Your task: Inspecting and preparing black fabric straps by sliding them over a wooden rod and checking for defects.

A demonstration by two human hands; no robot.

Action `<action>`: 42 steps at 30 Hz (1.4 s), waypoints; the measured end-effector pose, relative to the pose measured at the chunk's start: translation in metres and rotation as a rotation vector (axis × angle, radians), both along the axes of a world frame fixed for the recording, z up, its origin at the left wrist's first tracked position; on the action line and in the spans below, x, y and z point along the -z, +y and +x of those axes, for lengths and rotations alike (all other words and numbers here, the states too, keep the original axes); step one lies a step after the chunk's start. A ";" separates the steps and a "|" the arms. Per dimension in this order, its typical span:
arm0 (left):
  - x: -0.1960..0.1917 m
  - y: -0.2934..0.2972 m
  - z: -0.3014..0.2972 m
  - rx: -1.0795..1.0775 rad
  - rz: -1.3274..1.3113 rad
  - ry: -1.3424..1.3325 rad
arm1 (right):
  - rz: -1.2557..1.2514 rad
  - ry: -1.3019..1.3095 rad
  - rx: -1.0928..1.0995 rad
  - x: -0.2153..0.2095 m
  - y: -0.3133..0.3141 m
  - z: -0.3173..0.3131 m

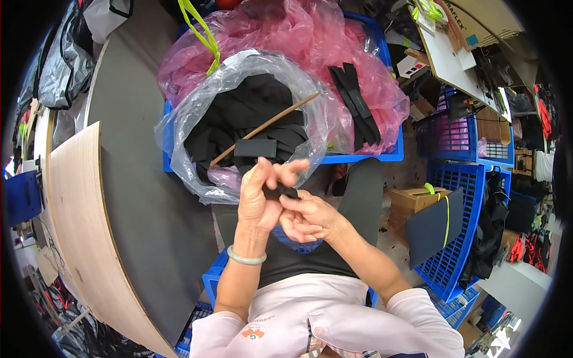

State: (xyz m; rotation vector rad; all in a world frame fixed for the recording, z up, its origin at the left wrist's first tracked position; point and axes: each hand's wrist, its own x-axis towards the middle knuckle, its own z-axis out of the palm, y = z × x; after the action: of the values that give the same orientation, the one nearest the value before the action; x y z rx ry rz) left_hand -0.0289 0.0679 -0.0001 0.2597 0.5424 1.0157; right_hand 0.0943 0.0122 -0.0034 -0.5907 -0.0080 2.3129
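The left hand point(262, 200) and right hand point(307, 218) meet just in front of the person's chest, both pinching a small black fabric piece point(280, 192) between fingertips. The left hand's thumb and fingers close on its left end, with the forefinger raised and pointing right; the right hand's thumb and forefinger grip its right end (the remaining fingers curl underneath). A pale green bangle point(246, 258) circles the left wrist. Just beyond the hands sits a clear plastic bag point(197, 119) full of black fabric pieces, with a thin wooden stick point(265, 126) lying across its mouth. Behind it, a pink plastic bag point(322, 48) lines a blue crate point(364, 156), with black straps point(357, 104) lying on the pink plastic.
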 end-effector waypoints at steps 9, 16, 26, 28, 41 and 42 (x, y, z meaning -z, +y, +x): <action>0.007 -0.004 0.013 -0.147 -0.433 0.045 | 0.085 -0.524 0.319 -0.001 -0.011 0.001; 0.010 -0.005 0.006 -0.125 -0.454 0.207 | 0.858 -1.377 0.351 0.023 -0.020 -0.019; 0.047 -0.016 -0.006 0.105 -0.467 0.207 | 1.049 -1.404 -0.548 0.027 -0.020 0.001; 0.070 -0.018 -0.005 0.030 -0.522 0.284 | 1.293 -1.765 -0.609 0.044 -0.022 -0.004; 0.047 -0.006 -0.009 0.026 -0.666 0.167 | 1.168 -1.731 -0.377 0.032 -0.035 -0.011; 0.044 -0.005 -0.005 0.038 -0.688 0.165 | 1.186 -1.736 -0.370 0.033 -0.036 -0.005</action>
State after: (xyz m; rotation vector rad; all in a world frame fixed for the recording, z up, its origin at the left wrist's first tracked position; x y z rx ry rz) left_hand -0.0344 0.0624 -0.0442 -0.2599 0.9967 0.7223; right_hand 0.0893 -0.0236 -0.0359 -1.6449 -2.1175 0.9337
